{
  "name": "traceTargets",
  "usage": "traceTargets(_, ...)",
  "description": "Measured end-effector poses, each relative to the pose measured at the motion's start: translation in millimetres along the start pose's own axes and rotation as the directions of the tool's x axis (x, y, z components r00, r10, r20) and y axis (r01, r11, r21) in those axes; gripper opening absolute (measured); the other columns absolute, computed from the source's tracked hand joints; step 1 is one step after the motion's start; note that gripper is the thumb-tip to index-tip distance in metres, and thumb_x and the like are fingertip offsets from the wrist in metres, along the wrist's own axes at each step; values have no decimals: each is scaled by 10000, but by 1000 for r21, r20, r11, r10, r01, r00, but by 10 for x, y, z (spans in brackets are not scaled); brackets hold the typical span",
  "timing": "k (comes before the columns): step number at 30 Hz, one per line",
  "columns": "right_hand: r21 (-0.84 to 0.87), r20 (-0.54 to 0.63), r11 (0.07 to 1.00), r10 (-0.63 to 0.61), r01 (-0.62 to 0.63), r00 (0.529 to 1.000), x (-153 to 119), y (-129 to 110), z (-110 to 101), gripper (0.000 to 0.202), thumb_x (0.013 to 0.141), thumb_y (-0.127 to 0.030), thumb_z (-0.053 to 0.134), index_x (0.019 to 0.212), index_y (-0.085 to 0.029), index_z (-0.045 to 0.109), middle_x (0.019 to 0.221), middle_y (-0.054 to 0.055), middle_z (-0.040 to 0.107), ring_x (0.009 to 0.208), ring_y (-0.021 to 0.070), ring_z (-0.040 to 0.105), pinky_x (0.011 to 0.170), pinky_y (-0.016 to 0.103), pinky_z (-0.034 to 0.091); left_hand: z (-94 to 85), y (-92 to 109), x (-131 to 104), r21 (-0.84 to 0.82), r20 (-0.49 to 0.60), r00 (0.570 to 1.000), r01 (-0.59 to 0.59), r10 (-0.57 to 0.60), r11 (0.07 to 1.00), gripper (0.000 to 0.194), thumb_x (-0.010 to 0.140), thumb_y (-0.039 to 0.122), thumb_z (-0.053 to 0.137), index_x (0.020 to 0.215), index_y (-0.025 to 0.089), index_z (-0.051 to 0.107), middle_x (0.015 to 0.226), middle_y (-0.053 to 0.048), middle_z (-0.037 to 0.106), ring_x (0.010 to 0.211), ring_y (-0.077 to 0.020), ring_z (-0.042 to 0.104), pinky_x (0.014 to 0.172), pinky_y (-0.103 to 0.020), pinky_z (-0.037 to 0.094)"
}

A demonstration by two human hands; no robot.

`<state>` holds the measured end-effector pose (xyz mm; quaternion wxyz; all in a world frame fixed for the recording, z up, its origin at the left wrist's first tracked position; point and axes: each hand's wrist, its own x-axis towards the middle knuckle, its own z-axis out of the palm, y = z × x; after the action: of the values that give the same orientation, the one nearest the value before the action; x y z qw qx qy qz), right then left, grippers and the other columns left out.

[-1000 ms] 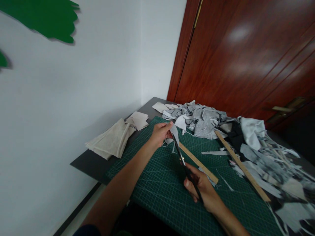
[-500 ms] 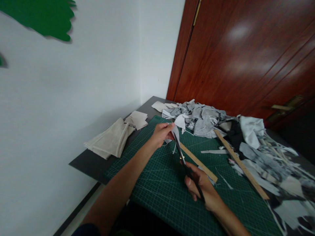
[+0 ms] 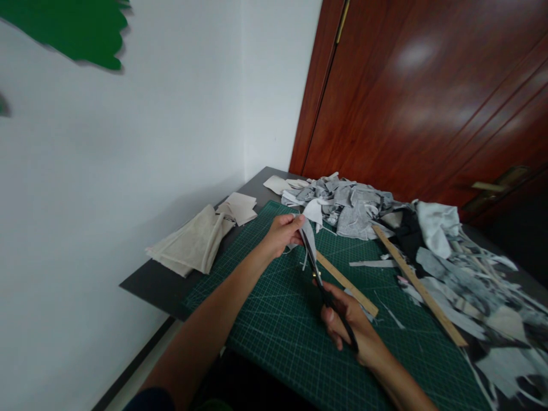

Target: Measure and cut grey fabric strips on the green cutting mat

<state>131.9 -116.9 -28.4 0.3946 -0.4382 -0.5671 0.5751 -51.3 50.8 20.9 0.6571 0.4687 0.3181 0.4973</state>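
Note:
My left hand (image 3: 285,233) pinches a light grey piece of fabric (image 3: 310,238) above the cutting mat, its fingers closed on the upper end. From there the fabric hangs down along scissor blades, with a thin sliver dangling beside it. Black-handled scissors (image 3: 322,285) are in my right hand (image 3: 349,319), fingers wrapped round the handles. The blades point up toward my left fingertips and lie against the fabric. Beneath both hands lies the green gridded cutting mat (image 3: 261,308). A wooden ruler (image 3: 349,284) rests on it just behind the scissors.
Grey and white fabric scraps (image 3: 355,205) are heaped at the back. More scraps (image 3: 466,291) spread along the right, partly under a second wooden ruler (image 3: 419,285). Folded cream cloth (image 3: 194,242) lies at the left by the wall. A wooden door (image 3: 411,103) stands behind.
The scissor blades have closed further along the fabric, and the thin sliver hangs slightly differently. Both hands have stayed in nearly the same place.

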Motion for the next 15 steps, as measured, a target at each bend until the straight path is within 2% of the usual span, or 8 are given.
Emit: traceTargets(15, 11, 2, 1000, -9, 9, 1000, -18, -38, 19, 888, 857, -727, 678, 1478, -124, 480, 577, -99, 455, 377, 61, 344, 387, 186, 308, 7, -30, 12, 11, 33, 999, -8, 8, 1000, 408, 835, 509, 797, 796, 132, 647, 707, -60, 712, 581, -145, 681, 527, -237, 554)
